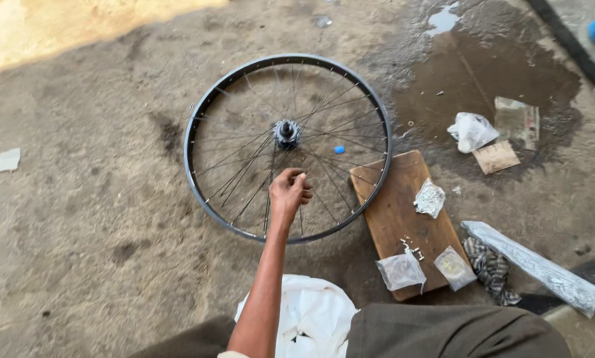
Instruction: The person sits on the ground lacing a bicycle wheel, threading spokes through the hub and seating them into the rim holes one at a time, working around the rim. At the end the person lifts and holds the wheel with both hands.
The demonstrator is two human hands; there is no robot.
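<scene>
A bicycle wheel lies flat on the concrete ground, with a dark rim (198,113), thin steel spokes and a metal hub (286,133) at its centre. My left hand (289,191) reaches into the wheel's near half, just below the hub. Its fingers are pinched on a spoke (269,199). My right hand is out of the picture. A small blue bit (339,150) lies on the ground between the spokes, right of the hub.
A wooden board (393,219) at the rim's right edge carries a crumpled foil packet (430,197), two small clear bags (401,270) and loose metal bits. A long plastic-wrapped bundle (542,268), a patterned rag (489,266), litter and a puddle (489,79) lie at the right. White cloth (314,315) rests near my knee.
</scene>
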